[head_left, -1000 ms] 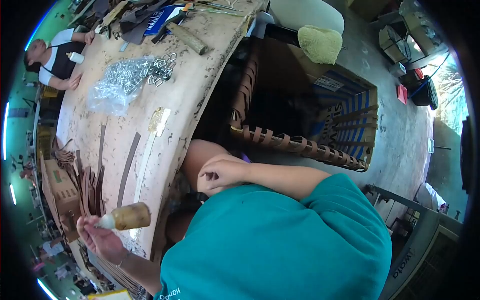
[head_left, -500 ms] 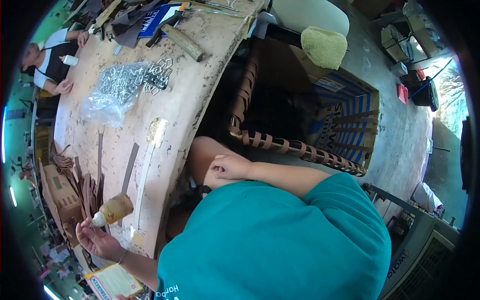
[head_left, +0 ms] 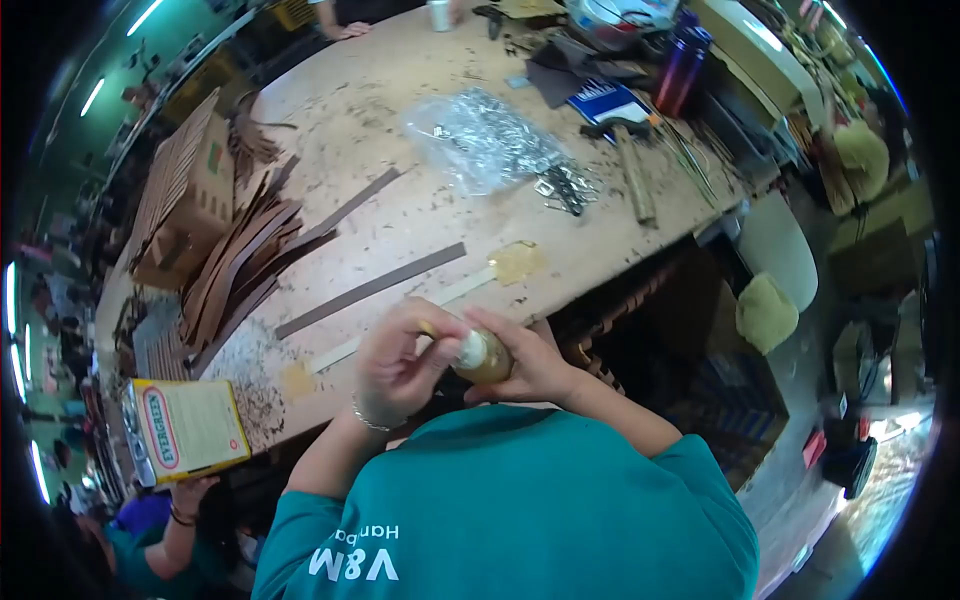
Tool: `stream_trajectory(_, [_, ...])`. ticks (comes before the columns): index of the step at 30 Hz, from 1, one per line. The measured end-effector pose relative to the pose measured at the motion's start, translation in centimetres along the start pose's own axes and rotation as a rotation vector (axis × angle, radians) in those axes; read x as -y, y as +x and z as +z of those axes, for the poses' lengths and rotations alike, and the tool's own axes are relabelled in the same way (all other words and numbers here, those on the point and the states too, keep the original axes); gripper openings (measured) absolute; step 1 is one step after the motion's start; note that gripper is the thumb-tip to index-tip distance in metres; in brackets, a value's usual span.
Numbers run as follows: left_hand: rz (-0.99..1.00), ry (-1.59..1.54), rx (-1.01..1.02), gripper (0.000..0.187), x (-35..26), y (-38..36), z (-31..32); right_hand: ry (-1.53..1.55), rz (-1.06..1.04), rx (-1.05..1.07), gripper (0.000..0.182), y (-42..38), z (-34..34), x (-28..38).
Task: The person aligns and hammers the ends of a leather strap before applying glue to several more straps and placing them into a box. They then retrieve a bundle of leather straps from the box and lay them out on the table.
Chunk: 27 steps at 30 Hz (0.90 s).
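In front of my shirt, my right hand (head_left: 540, 365) is wrapped round a squeeze bottle (head_left: 487, 362) with yellowish contents and a white top. My left hand (head_left: 395, 360) is closed at the bottle's nozzle end, fingers pinched, with a small yellow spot among them; the exact grip is partly hidden. Just beyond the hands, a brown strip (head_left: 370, 290) lies on the table. Nearer me is a pale strip (head_left: 340, 355), partly behind my left hand, with yellowish tape-like patches at its ends.
The worktable (head_left: 330, 130) bears a bag of metal rings (head_left: 490, 140), a hammer (head_left: 635, 175), brown strips (head_left: 235, 260), a cardboard box (head_left: 190, 190) and an Evergreen tin (head_left: 190, 425). A dark flask (head_left: 683, 68) stands at the back right. A co-worker's arm (head_left: 180, 520) is at lower left.
My left hand has brought the bottle in from the left to in front of my body. My right hand has left my lap and taken hold of the bottle. The camera view has turned.
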<state>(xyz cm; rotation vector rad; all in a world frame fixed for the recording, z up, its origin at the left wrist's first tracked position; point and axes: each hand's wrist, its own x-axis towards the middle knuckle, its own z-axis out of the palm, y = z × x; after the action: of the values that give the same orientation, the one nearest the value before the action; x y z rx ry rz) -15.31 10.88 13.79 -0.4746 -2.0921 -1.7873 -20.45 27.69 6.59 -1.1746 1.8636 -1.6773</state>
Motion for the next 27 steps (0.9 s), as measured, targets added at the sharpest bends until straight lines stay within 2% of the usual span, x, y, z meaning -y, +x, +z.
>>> stream_trajectory(1, [0.008,0.038,0.046,0.009,-0.1,-0.2,-0.4,-0.006,-0.008,0.02,0.084,0.2,0.7,-0.1])
stream_trajectory(2, [0.016,0.04,0.029,0.009,0.1,-0.5,-1.0,0.133,0.01,0.065,0.082,0.4,1.4,-0.3])
stream_trajectory(4, [-0.132,-0.13,-0.043,0.009,1.1,-1.6,-2.1,0.312,0.058,0.127,0.078,0.5,2.8,-0.8])
stream_trajectory(8, [-0.001,0.077,-0.009,0.02,2.6,-2.0,-4.7,0.258,0.128,0.103,0.078,0.5,4.8,-1.3])
stream_trajectory(10, [-0.118,0.042,-0.102,0.032,2.0,-2.4,-5.1,0.276,0.198,0.099,0.078,0.5,5.2,-1.5])
stream_trajectory(11, [-0.121,0.045,-0.125,0.032,2.0,-3.0,-5.6,0.289,0.263,0.073,0.079,0.6,5.3,-1.6])
stream_trajectory(12, [-0.203,-0.058,-0.103,0.035,2.2,-3.6,-6.0,0.429,0.36,0.052,0.08,0.9,5.4,-1.4])
stream_trajectory(13, [-0.277,-0.162,-0.076,0.039,2.5,-4.1,-6.5,0.422,0.359,0.068,0.08,1.5,5.6,-1.4])
stream_trajectory(15, [-0.279,-0.182,-0.105,0.035,3.6,-5.0,-6.6,0.3,0.311,0.098,0.08,2.5,5.8,-1.4])
stream_trajectory(17, [-0.311,-0.091,-0.175,0.028,4.2,-5.4,-6.9,0.279,0.35,0.113,0.08,3.2,6.3,-1.1])
stream_trajectory(19, [-0.312,-0.165,-0.266,0.021,4.7,-5.0,-7.5,0.338,0.422,0.199,0.078,3.7,7.1,-1.0])
stream_trajectory(21, [-0.442,-0.257,-0.258,0.024,4.6,-5.0,-8.1,0.594,0.488,0.22,0.08,3.8,7.9,-1.9])
stream_trajectory(27, [-0.434,-0.331,-0.257,0.019,4.3,-4.7,-8.8,0.762,0.552,0.261,0.072,4.8,8.5,-0.5])
